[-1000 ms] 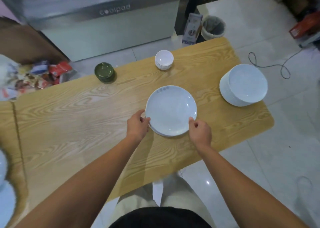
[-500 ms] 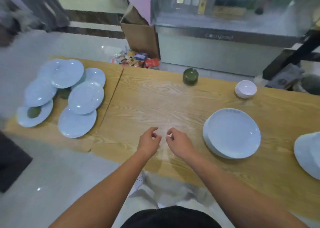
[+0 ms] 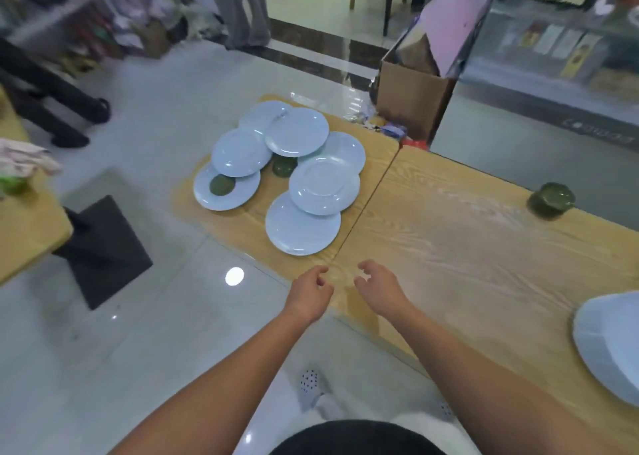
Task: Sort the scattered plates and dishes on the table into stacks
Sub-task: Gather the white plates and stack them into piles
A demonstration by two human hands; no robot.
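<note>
My left hand (image 3: 309, 294) and right hand (image 3: 378, 290) are both empty. Their fingers are loosely curled, and they hover a little apart over the near edge of the table (image 3: 466, 247), just by the seam where its two tops meet. I think they hang ready like this because the next pickup is straight ahead. The scattered plates (image 3: 287, 136) lie overlapping in a loose heap on the left top, well clear of my fingers. The nearest plate (image 3: 297, 233) lies flat close to the seam, and an overlapping plate (image 3: 323, 185) rests across its far rim, so that upper one probably has to come off first. A small green dish (image 3: 221, 185) sits on the leftmost plate, and a second green dish (image 3: 284, 166) is tucked among the heap, partly hidden. I'd guess both belong with the lone green dish (image 3: 551, 200) at the far edge on my right. The finished stack (image 3: 608, 344) shows only as a slice at the right margin.

A second ago both hands gripped that stack's rim. Half a second ago they had let go and almost touched each other, with the heap off to the left. Now the heap is centred ahead, the stack has slid nearly out of view, and the little white bowls are gone from sight.
</note>
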